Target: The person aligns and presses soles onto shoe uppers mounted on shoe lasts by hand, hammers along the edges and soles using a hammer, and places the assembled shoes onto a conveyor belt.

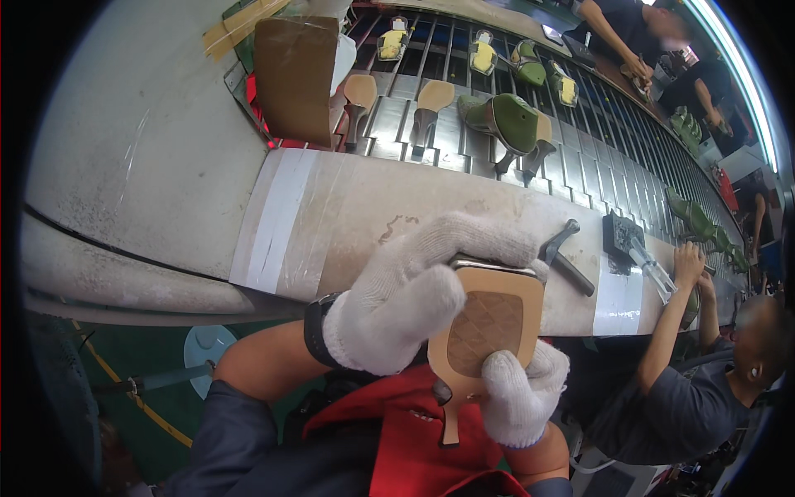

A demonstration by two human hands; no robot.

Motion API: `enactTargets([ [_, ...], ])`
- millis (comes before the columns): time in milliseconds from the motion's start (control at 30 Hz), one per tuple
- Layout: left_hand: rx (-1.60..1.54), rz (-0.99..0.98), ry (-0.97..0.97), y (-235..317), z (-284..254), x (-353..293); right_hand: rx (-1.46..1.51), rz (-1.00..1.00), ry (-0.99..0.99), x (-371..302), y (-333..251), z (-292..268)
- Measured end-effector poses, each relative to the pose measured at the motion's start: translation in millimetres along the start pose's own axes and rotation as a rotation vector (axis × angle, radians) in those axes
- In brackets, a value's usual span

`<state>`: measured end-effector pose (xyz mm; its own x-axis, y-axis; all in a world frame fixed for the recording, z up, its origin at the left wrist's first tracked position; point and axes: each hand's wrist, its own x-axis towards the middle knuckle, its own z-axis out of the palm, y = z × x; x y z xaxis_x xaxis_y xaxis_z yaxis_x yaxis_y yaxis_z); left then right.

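The tan sole (530,319) is pinched at its lower right by the gloved right hand (522,398), thumb laid on its face; its far edge is clasped by the gloved left hand (406,286). It is held before the red apron (406,443), at the near edge of the bench (356,219). Thumb pressure should, in judgement, be kept even and the brown panel (484,327) unscuffed. A hammer (571,272) is laid beyond; farther out, a green shoe (515,124) is seen.
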<state>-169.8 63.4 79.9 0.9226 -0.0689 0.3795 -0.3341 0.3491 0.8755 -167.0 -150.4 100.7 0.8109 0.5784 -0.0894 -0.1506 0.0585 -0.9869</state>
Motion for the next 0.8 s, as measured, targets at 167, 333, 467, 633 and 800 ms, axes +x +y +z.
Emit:
enactTargets([
  [167,0.114,0.040,0.029,19.2,7.8,-3.6,-0.034,0.064,0.028,-3.7,1.8,3.0],
  [333,0.123,-0.183,0.141,48.4,13.7,-10.4,-0.193,-0.040,-0.022,-7.2,14.6,7.9],
  [467,0.370,-0.307,0.147,78.8,18.8,-6.8,-0.230,-0.163,-0.045,-5.7,21.9,15.0],
  [633,0.265,-0.316,0.164,66.0,11.6,17.1,-0.170,0.023,-0.027,4.9,-10.5,13.4],
  [800,-0.081,-0.092,0.147,16.9,-19.5,35.1,0.160,0.115,0.044,36.9,-28.8,0.1],
])
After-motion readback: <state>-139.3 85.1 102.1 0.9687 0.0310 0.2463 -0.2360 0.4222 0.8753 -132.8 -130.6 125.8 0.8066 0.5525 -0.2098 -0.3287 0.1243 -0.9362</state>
